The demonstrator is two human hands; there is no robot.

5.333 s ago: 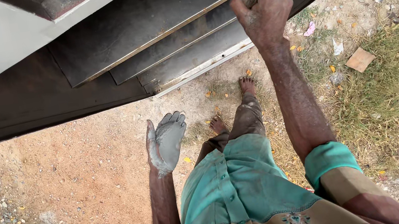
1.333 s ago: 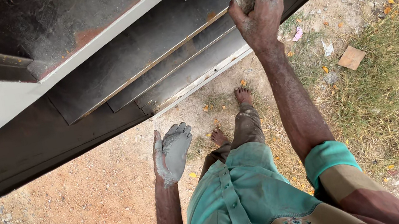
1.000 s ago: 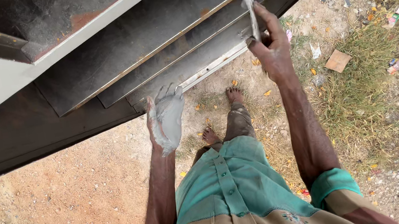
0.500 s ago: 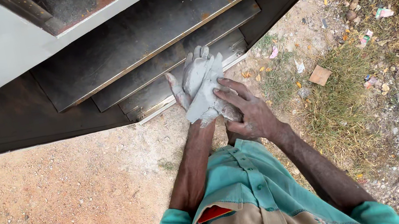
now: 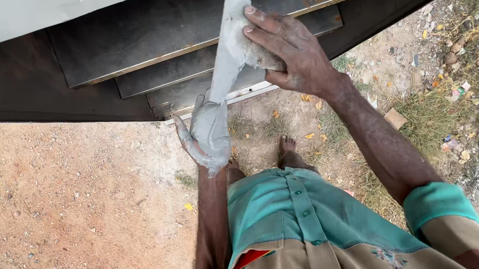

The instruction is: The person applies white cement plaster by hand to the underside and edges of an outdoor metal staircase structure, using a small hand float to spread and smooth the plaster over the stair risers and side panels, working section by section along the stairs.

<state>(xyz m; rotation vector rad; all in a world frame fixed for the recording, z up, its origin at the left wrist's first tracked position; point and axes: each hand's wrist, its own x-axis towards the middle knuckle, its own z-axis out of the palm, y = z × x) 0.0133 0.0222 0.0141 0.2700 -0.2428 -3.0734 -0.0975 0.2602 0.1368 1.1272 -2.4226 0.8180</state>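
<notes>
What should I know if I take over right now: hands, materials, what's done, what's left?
Right hand: shut on a flat blade smeared with grey paste; the blade's lower end touches the left palm.
Left hand: open, palm up, coated in the same paste.
Stepped ledges are just ahead, above bare ground.
Done: the ledges look grey all over; I cannot tell whether that is fresh.
Left: the paste on palm and blade is not yet on any surface.

Bright daylight, shaded dark steps, sharp focus
</notes>
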